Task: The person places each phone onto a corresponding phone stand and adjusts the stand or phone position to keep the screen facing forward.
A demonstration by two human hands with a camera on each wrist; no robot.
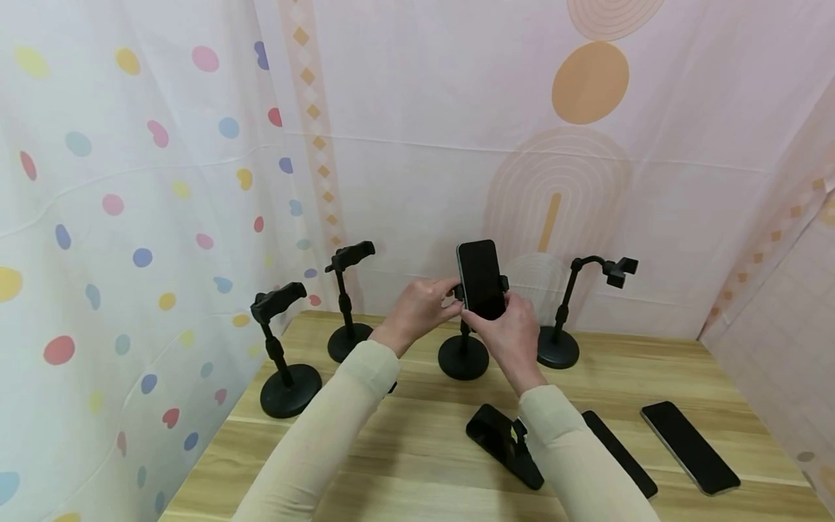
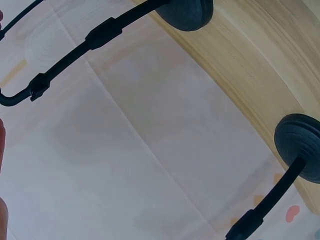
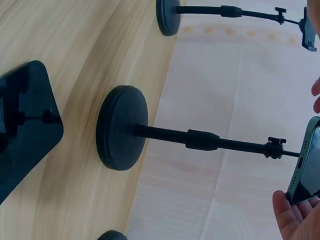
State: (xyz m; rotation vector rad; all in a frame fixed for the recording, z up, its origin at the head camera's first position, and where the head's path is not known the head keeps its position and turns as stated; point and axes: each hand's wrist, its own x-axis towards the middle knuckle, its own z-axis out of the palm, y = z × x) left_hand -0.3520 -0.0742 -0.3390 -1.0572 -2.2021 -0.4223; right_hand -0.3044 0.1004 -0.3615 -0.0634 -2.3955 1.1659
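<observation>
A black-screened phone [image 1: 481,275] stands nearly upright in the clamp of a black phone stand [image 1: 463,359] in the head view. My right hand [image 1: 512,333] holds the phone by its lower end, thumb across the bottom of the screen. At the phone's left edge, my left hand [image 1: 420,308] pinches the side of the clamp [image 1: 459,292]. In the right wrist view the phone's green edge [image 3: 299,167] rests against the right hand [image 3: 294,220], and the stand's pole [image 3: 202,140] runs to its back. Only slivers of fingers [image 2: 3,220] show in the left wrist view.
Two stands with clamps, one nearer [image 1: 291,390] and one farther [image 1: 349,341], are at the left. Another stand [image 1: 557,348] is at the right. Phones lie in front: one [image 1: 502,446] by the right sleeve, one [image 1: 620,457] partly covered, one [image 1: 690,448] farther right. Curtains [image 1: 417,181] hang behind.
</observation>
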